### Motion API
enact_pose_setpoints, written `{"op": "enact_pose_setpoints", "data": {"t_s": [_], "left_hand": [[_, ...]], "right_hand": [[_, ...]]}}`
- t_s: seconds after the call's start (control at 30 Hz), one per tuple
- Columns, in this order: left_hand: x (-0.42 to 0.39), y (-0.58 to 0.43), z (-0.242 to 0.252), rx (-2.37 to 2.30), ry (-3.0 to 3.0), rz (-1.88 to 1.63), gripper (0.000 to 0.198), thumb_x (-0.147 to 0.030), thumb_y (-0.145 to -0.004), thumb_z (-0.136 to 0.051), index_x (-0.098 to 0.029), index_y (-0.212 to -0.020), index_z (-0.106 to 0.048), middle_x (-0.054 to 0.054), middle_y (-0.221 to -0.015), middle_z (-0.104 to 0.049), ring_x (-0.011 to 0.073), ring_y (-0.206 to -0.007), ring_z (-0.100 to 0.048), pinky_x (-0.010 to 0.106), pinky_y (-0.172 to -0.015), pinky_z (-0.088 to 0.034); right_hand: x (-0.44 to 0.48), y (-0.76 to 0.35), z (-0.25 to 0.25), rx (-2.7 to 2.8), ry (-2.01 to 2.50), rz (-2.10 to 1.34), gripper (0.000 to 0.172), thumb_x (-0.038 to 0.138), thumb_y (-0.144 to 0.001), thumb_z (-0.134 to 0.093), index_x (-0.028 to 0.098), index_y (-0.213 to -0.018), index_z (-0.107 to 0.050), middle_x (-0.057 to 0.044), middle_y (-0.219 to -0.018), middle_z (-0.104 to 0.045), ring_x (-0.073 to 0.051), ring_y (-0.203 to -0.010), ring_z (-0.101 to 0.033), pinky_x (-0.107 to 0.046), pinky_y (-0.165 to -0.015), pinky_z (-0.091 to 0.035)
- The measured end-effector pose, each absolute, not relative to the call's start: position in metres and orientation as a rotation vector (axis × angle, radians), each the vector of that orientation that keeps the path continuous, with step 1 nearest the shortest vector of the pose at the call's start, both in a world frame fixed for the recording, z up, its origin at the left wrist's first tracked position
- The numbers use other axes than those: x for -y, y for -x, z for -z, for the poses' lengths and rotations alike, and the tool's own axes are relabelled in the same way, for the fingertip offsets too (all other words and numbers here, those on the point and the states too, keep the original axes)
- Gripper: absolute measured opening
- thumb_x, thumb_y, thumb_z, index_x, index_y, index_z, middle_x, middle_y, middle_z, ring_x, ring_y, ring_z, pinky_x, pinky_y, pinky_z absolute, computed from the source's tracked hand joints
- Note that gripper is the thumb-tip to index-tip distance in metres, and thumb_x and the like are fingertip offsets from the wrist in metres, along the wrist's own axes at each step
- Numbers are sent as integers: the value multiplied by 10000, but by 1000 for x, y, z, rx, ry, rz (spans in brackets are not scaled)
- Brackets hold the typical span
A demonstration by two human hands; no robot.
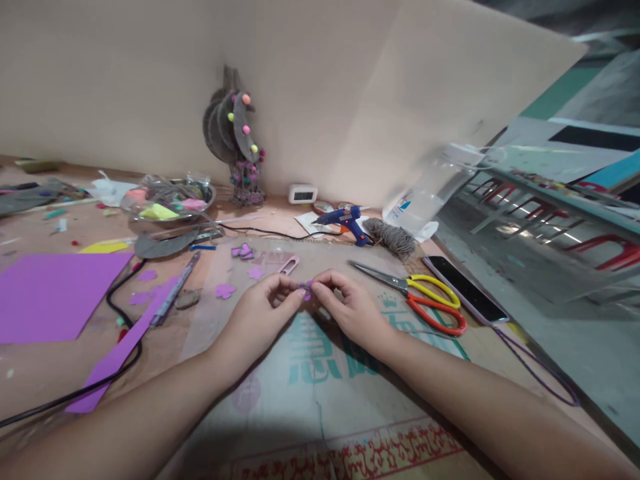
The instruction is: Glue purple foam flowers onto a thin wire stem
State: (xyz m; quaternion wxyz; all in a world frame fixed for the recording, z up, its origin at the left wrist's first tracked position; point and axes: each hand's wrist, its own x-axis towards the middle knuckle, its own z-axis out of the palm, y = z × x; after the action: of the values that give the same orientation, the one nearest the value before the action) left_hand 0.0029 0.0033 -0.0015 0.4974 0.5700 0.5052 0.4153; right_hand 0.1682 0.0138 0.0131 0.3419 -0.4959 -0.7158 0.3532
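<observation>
My fingers [291,304] are pinching a small purple piece [307,296]; cut flowers [225,291] are lying at nine o'clock, plain sheet [55,297] beyond.

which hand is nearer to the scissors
Right. The right hand is just to the left of the scissors; the left hand is farther left, with the right hand between it and them.

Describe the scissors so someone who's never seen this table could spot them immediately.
Find the sheet printed with large green characters. Near its right edge, between the right hand and the phone, lie the scissors. Unlike the dark-screened phone, they have one yellow and one orange-red handle loop.
</observation>
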Motion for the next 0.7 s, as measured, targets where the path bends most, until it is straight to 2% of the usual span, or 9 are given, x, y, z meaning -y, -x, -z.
{"op": "enact_pose_setpoints", "data": {"t_s": [0.1,0.23,0.37,0.47,0.6,0.7], "left_hand": [[-4,-3,1,-1232,-1364,-1031,184,-338,-798,-588,-163,-849,-617,23,-791,-664,161,-717,-605,269,-660,-449],[-5,-1,5,-1235,-1369,-1055,182,-348,-803,-588,-171,-840,-604,18,-794,-653,159,-728,-595,272,-672,-439],[-6,0,9,-1252,-1382,-1074,172,-342,-808,-582,-173,-827,-602,10,-778,-641,155,-711,-581,268,-663,-433],[-6,0,9,-1245,-1389,-1079,174,-345,-809,-583,-173,-826,-602,6,-774,-640,155,-708,-581,267,-660,-433],[-6,1,8,-1251,-1409,-1084,155,-329,-811,-581,-175,-816,-596,0,-766,-634,154,-719,-584,266,-669,-432],[-5,1,6,-1233,-1403,-1068,158,-330,-819,-570,-173,-822,-593,5,-771,-637,156,-718,-587,270,-672,-435]], "right_hand": [[-15,-168,-13,1733,1239,-1103,208,339,-879,-484,173,-968,-573,1,-750,-586,-92,-584,-506,-213,-528,-407],[-14,-167,-18,1565,1237,-1414,360,350,-832,-562,180,-1135,-467,47,-685,-542,-50,-432,-398,-180,-382,-296],[-10,-166,-18,1538,1235,-1485,371,339,-829,-578,175,-1151,-494,94,-550,-428,-61,-455,-393,-182,-416,-299],[-7,-164,-12,1571,1181,-1484,397,347,-827,-585,165,-1174,-522,101,-535,-376,-62,-485,-379,-198,-472,-324],[-7,-163,-6,1599,1140,-1559,515,363,-820,-590,143,-1268,-460,99,-523,-420,-72,-495,-400,-220,-523,-369],[-9,-165,-9,1570,1164,-1499,491,410,-832,-563,152,-1241,-480,46,-636,-522,-83,-536,-450,-225,-526,-393]]}}
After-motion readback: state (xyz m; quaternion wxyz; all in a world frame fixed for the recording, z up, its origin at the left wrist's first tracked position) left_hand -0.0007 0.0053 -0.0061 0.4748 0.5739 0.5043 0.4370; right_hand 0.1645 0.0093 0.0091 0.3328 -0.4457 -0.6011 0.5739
